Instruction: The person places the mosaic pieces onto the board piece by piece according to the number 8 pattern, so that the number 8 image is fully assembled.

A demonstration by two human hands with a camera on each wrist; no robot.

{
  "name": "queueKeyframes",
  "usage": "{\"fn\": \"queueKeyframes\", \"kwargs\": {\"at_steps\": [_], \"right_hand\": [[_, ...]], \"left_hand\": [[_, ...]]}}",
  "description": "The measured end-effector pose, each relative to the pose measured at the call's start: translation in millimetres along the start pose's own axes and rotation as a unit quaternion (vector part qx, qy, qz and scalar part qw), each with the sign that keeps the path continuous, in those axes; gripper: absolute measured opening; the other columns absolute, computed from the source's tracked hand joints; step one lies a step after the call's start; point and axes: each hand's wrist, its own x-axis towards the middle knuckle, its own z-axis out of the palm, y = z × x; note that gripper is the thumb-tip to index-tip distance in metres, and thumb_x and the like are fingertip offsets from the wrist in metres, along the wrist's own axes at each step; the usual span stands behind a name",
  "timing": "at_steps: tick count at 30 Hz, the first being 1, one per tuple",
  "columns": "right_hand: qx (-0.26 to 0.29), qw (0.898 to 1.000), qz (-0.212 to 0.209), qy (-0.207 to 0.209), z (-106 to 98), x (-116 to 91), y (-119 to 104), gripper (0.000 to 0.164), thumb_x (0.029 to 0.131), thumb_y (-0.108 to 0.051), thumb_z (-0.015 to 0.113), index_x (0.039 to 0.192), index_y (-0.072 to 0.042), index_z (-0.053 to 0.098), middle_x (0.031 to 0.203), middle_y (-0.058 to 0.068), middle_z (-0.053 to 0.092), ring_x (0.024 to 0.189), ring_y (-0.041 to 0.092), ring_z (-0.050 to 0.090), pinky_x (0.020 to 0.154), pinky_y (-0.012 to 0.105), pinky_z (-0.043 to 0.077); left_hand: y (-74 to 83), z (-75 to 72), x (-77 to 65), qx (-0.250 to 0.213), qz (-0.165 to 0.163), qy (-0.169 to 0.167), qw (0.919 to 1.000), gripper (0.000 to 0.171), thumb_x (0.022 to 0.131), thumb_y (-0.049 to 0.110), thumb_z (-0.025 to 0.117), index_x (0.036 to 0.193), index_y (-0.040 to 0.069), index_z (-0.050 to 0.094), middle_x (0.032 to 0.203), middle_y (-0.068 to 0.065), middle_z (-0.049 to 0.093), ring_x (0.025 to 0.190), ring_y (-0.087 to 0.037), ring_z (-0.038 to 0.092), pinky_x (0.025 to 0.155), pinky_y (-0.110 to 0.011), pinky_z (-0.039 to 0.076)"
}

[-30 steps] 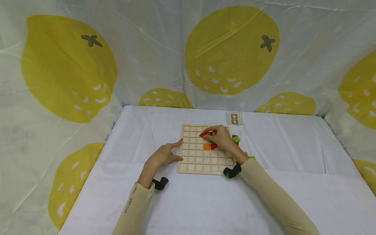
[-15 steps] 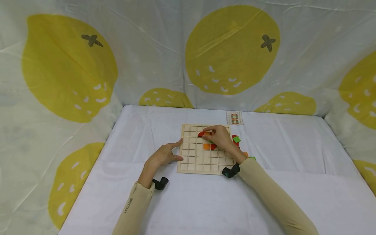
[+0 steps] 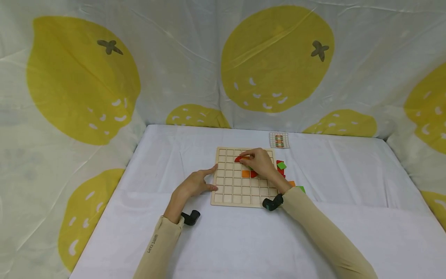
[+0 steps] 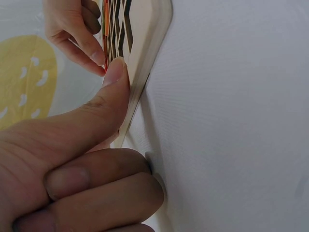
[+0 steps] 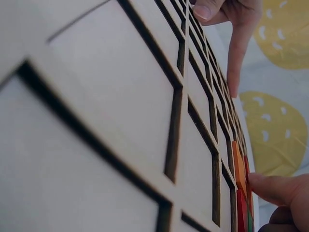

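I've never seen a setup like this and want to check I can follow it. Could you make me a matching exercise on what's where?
1. Left hand
2. Right hand
3. Printed card
4. Loose pieces

A. Beyond the far edge of the board
B. Near the board's right side
C. Over the board, at a red piece
D. Touching the board's left edge

Pairs: 1-D, 2-C, 3-A, 4-B

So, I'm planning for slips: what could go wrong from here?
The red piece by the right hand could catch on the gridded board and sit crooked. The left hand, touching the board's edge, might shift it. The right sleeve, close to a loose green piece in the head view, could brush that away.
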Motion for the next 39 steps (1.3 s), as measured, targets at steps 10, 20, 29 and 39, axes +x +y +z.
{"fn": "queueKeyframes", "kwargs": {"at_steps": [10,20,29,39], "right_hand": [[-0.016,1.0,-0.001,0.005,-4,-1,1,0.024,0.093,-0.023,0.08,0.114,-0.012,0.081,0.057,-0.002,0.043,0.051,0.013,0.035,0.051,0.023,0.024],[0.037,0.999,0.023,0.015,-28,-22,7,0.029,0.094,-0.021,0.079,0.119,-0.007,0.078,0.056,-0.002,0.041,0.052,0.012,0.032,0.051,0.024,0.026],[0.0,0.997,0.064,0.037,-69,-49,26,0.029,0.095,-0.024,0.077,0.12,-0.007,0.078,0.059,-0.001,0.036,0.051,0.017,0.031,0.049,0.026,0.025],[-0.033,0.993,0.101,0.043,-93,-73,50,0.033,0.095,-0.025,0.077,0.123,-0.007,0.076,0.061,0.001,0.039,0.056,0.02,0.038,0.051,0.026,0.026]], "left_hand": [[2.1,0.6,2.1,-0.001,0.001,-0.006,1.0,0.087,0.091,0.028,0.079,0.163,0.025,0.03,0.132,-0.026,0.066,0.081,-0.019,0.055,0.1,-0.044,0.045],[2.9,-0.2,0.1,-0.003,-0.007,-0.009,0.9999,0.087,0.092,0.027,0.079,0.164,0.025,0.03,0.157,-0.023,0.046,0.13,-0.032,0.057,0.111,-0.05,0.043],[4.3,-2.6,-1.3,0.005,-0.013,-0.01,0.9998,0.087,0.092,0.028,0.079,0.164,0.026,0.03,0.135,-0.026,0.065,0.092,-0.024,0.062,0.099,-0.044,0.047],[5.4,-1.6,-1.3,0.006,-0.015,-0.013,0.9998,0.086,0.093,0.029,0.078,0.164,0.025,0.029,0.122,-0.027,0.068,0.079,-0.018,0.052,0.091,-0.041,0.046]]}}
